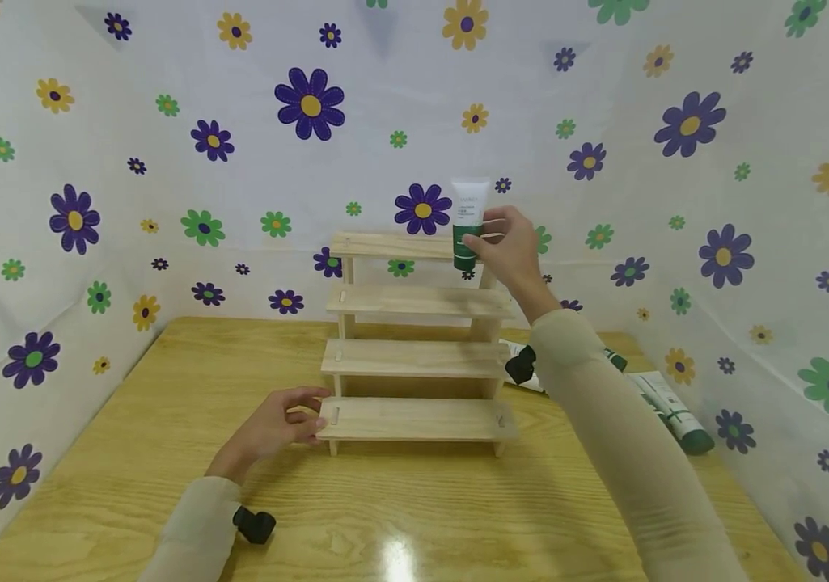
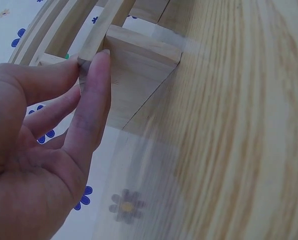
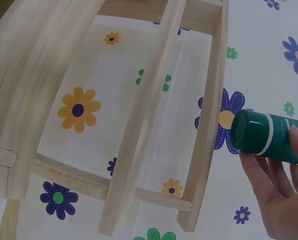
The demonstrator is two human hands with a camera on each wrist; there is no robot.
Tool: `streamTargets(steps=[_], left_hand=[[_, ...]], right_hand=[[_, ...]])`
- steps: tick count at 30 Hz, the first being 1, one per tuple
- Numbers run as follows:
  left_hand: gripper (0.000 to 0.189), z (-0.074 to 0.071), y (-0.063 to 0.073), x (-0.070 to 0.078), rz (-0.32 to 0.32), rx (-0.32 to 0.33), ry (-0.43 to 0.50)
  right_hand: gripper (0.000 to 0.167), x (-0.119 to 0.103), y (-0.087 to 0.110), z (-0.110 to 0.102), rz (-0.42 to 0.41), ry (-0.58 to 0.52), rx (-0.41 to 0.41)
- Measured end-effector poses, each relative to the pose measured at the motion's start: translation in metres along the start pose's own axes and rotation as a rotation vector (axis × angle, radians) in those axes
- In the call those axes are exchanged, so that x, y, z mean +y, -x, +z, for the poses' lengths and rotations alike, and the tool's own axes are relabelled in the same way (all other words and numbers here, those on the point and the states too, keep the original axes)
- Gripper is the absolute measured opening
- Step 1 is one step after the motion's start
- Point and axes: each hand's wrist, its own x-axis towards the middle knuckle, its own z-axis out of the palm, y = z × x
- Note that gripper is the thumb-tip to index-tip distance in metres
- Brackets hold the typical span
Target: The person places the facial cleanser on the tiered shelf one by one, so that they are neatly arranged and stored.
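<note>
A four-step wooden display rack (image 1: 414, 420) stands on the table. My left hand (image 1: 272, 424) pinches the left end of its lowest shelf; in the left wrist view the thumb and fingers (image 2: 96, 95) close on the shelf corner (image 2: 91, 52). My right hand (image 1: 512, 246) holds a white and green squeeze tube (image 1: 470, 198) upright, green cap down, in front of the right part of the top shelf (image 1: 392, 245). In the right wrist view the tube's green cap (image 3: 246, 132) points toward the rack, beside the top shelf (image 3: 203, 145).
Several more white and green tubes (image 1: 665, 404) lie on the table to the right of the rack, some partly hidden behind my right sleeve (image 1: 618, 453). Flower-printed white sheets (image 1: 385, 162) wall in the wooden table (image 1: 414, 509) at the back and sides.
</note>
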Motion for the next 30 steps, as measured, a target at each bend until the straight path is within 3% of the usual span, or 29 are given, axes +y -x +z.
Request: streamTargets(steps=[19, 30], left_hand=[[0.054, -0.001, -0.001, -0.004, 0.026, -0.014, 0.001], [0.056, -0.001, -0.001, -0.005, 0.049, -0.035, 0.007]], right_hand=[[0.045, -0.017, -0.018, 0.032, -0.019, -0.097, -0.018], [0.042, -0.029, -0.025, 0.052, -0.003, -0.073, -0.014]])
